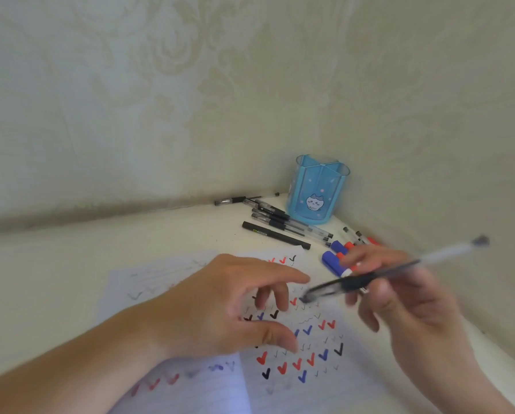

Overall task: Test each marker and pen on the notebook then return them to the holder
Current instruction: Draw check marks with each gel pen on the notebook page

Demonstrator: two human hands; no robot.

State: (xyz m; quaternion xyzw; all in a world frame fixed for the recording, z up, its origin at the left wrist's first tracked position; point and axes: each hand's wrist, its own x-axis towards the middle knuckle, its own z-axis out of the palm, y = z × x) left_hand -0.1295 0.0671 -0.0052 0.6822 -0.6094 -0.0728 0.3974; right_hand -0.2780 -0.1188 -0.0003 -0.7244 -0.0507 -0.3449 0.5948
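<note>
Black-gripped gel pen [370,279] is pinched in my right hand [399,297], tip over the notebook [310,369]; my left hand [229,306] hovers loosely spread, holding nothing, above the ticked page.

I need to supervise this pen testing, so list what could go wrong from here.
1. The pen in the right hand is blurred, so it is moving; its tip could leave a stray mark on the notebook.
2. The left hand hovers over the tick marks and may smear wet ink.
3. The loose pens beside the holder could roll away.
</note>
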